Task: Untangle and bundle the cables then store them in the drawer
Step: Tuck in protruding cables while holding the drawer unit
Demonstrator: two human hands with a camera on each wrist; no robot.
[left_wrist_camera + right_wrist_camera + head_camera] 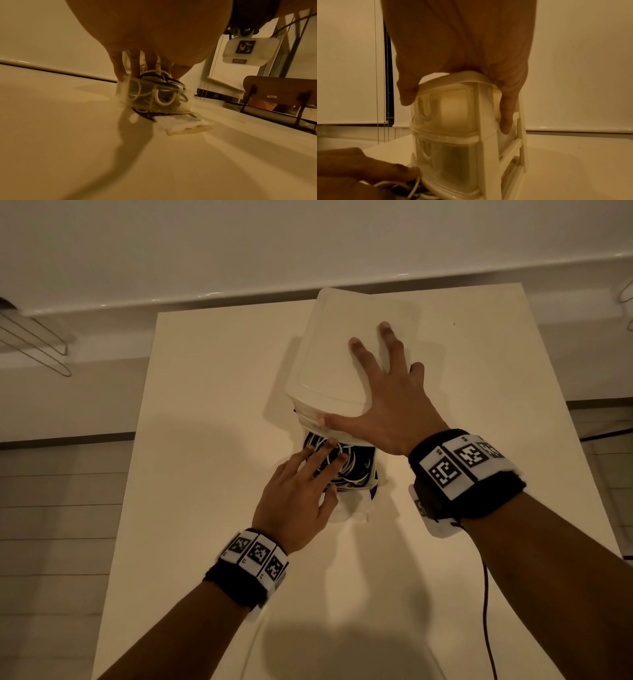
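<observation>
Right hand [383,409] spread wide atop drawer unit [356,344], frame centre; left hand [298,498] flat, pressing cables [346,470] into open drawer [150,97]; wire hangers [37,340] left of tabletop [205,405].

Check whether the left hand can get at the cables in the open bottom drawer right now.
Probably yes: the left hand already has its fingers down on the cables in the pulled-out drawer; nothing covers them, and the right hand rests on the drawer unit.

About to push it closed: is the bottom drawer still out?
Out. The bottom drawer sticks forward from the drawer unit, with cables heaped above its rim under the left hand.
</observation>
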